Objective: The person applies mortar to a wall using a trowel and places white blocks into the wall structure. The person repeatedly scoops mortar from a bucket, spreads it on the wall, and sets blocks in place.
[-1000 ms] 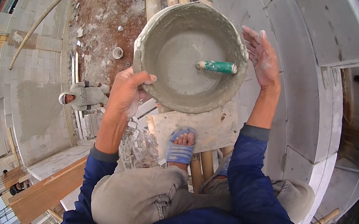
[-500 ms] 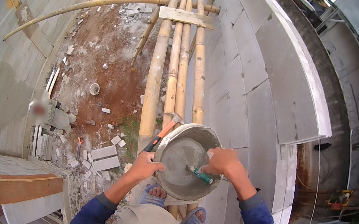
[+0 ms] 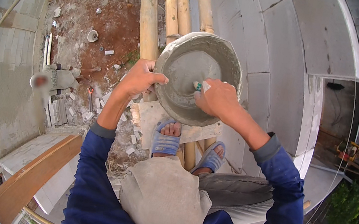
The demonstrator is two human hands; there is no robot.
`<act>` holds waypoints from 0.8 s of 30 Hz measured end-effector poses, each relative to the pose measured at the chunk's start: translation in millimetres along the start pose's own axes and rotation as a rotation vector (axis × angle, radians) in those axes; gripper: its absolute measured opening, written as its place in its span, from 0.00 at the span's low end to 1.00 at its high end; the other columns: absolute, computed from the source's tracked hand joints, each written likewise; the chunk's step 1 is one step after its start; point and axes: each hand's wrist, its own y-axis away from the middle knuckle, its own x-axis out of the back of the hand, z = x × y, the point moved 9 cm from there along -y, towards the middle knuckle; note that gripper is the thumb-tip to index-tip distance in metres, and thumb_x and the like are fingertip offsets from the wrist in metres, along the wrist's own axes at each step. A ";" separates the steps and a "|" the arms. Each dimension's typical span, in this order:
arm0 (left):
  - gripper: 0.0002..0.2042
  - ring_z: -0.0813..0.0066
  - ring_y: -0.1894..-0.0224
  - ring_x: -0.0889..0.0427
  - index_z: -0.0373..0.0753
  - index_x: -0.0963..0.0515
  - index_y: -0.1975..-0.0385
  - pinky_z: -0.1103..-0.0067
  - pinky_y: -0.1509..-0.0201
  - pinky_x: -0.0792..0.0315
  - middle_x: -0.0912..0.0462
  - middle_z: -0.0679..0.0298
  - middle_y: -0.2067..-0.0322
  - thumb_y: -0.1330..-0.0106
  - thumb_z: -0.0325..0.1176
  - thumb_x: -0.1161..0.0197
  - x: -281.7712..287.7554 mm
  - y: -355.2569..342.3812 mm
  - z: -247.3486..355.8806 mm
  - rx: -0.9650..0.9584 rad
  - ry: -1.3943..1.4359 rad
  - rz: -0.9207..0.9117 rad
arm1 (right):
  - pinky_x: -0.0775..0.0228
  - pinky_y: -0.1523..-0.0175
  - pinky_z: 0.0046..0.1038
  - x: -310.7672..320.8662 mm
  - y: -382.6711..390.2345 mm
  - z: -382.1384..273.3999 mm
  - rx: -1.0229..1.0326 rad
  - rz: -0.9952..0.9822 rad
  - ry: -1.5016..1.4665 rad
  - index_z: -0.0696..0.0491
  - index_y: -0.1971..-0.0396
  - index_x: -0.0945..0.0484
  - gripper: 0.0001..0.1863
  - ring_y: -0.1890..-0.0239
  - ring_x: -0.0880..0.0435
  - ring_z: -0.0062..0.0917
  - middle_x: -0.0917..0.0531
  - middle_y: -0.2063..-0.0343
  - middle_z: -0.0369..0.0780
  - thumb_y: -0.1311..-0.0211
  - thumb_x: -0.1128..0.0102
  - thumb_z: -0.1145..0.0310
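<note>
Grey-coated bucket (image 3: 233,65) seen just above centre of view; rim gripped at its 9 o'clock by left hand (image 3: 139,77), thumb inside. Green handle (image 3: 197,86) grasped by right hand (image 3: 218,100) at bucket's 4 o'clock. Wooden board (image 3: 192,134) partly covered, 6 o'clock; bamboo poles (image 3: 149,18) laid toward 11 o'clock.

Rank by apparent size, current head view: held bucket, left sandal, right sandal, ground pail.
1. Bucket
2. Left sandal and right sandal: look alike, not ranked
3. Pail: looks smallest, but it lies farther off, so true size is unsure.
</note>
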 end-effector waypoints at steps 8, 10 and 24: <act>0.15 0.78 0.62 0.16 0.28 0.14 0.53 0.75 0.52 0.22 0.10 0.60 0.63 0.38 0.29 0.30 -18.1 40.6 3.2 -0.078 -0.219 0.018 | 0.22 0.43 0.50 34.7 39.4 18.1 -0.081 -0.073 0.199 0.65 0.55 0.19 0.25 0.60 0.10 0.54 0.12 0.63 0.52 0.29 0.42 0.54; 0.15 0.78 0.59 0.17 0.28 0.15 0.51 0.76 0.50 0.24 0.10 0.62 0.60 0.36 0.27 0.31 -34.8 56.0 4.0 -0.110 -0.169 0.028 | 0.21 0.43 0.47 18.2 40.6 20.6 -0.105 -0.163 0.139 0.67 0.54 0.19 0.27 0.54 0.11 0.53 0.12 0.59 0.54 0.28 0.43 0.53; 0.18 0.76 0.59 0.16 0.28 0.15 0.50 0.76 0.51 0.23 0.11 0.61 0.59 0.36 0.32 0.26 -16.7 54.0 -6.6 -0.072 -0.051 -0.014 | 0.23 0.55 0.39 -6.9 82.6 83.1 -0.190 -0.101 -0.568 0.66 0.58 0.13 0.32 0.60 0.13 0.38 0.15 0.60 0.49 0.37 0.29 0.45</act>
